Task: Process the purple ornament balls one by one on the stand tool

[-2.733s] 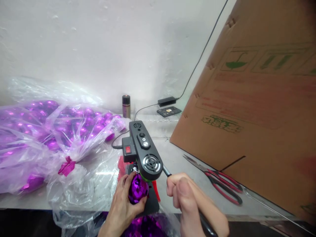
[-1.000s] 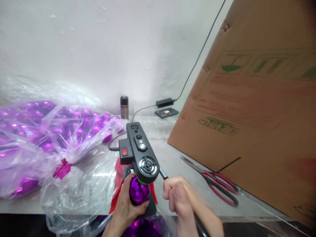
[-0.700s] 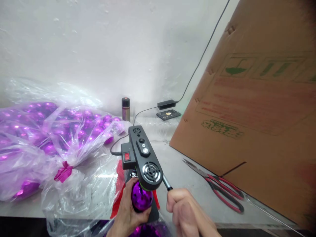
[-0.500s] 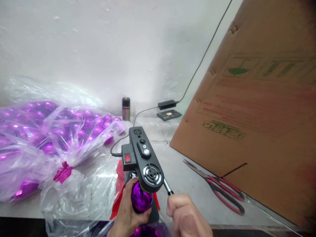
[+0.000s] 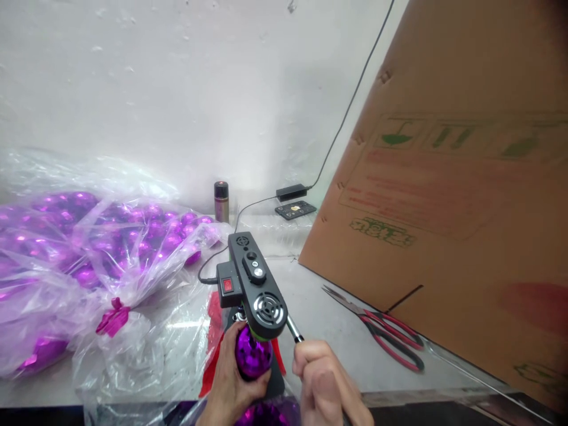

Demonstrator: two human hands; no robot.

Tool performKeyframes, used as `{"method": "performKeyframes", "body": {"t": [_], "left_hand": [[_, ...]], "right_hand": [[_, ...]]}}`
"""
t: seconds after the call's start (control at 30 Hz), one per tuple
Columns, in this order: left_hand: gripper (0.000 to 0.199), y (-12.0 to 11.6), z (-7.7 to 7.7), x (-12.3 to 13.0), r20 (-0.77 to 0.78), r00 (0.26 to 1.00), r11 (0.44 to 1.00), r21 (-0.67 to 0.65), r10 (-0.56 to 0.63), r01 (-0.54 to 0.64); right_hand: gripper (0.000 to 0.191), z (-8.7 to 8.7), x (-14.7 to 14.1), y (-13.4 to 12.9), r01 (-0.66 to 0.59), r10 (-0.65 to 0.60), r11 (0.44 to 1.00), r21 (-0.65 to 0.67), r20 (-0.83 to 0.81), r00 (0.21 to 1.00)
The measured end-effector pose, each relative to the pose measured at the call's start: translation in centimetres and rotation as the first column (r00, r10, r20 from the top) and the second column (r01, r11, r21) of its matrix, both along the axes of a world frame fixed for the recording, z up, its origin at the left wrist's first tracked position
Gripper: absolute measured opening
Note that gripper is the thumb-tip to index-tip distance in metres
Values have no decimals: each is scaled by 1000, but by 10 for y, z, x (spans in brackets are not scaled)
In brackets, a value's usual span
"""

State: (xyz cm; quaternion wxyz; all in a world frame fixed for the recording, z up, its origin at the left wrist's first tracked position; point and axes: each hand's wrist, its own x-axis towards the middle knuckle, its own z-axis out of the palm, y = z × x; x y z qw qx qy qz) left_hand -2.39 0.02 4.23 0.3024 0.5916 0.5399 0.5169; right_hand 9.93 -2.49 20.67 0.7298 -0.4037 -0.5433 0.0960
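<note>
A shiny purple ball ornament [image 5: 254, 357] is gripped in my left hand [image 5: 231, 378], fingers curled round its left and lower sides. Its top sits under the front end of a black machine head [image 5: 261, 284], which has round vents and a red switch [image 5: 228, 286] on its left side box. My right hand [image 5: 328, 376] is closed round a metal lever [image 5: 294, 329] at the right of the machine. Red tape [image 5: 214, 343] or cloth lies under the machine's base. More purple balls [image 5: 270, 412] show below my hands at the bottom edge.
Clear plastic bags of purple balls [image 5: 106, 236] fill the left side. Red-and-black scissors [image 5: 390, 337] lie on the right, before a leaning cardboard box [image 5: 426, 195]. A small spray can [image 5: 221, 201], a power adapter [image 5: 291, 192] and a phone [image 5: 295, 209] are along the wall.
The view has shifted slightly, so the box and scissors appear further left. My left hand stays on the ball and my right hand stays on the lever.
</note>
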Motion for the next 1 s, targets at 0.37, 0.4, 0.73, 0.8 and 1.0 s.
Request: {"method": "performKeyframes", "body": {"t": [0.37,0.4,0.73,0.8,1.0], "left_hand": [[83,13,-24,1,-12,1000,994,108,8,-6],[83,15,-27,-2,-18,1000,994,113,-10,12],[81,25,-39,-15,-57,994,985,139,-90,97],[81,24,-38,-12,-45,995,987,133,-88,93],[83,15,-23,3,1,1000,993,120,5,-5]], "right_hand": [[55,-7,11,17,-58,51,988,140,50,997],[54,-8,10,17,-54,48,988,143,45,998],[55,-10,6,21,-28,27,982,184,5,1000],[55,-11,6,22,-24,24,982,186,1,1000],[54,-16,5,19,-5,10,984,180,-29,1000]]}}
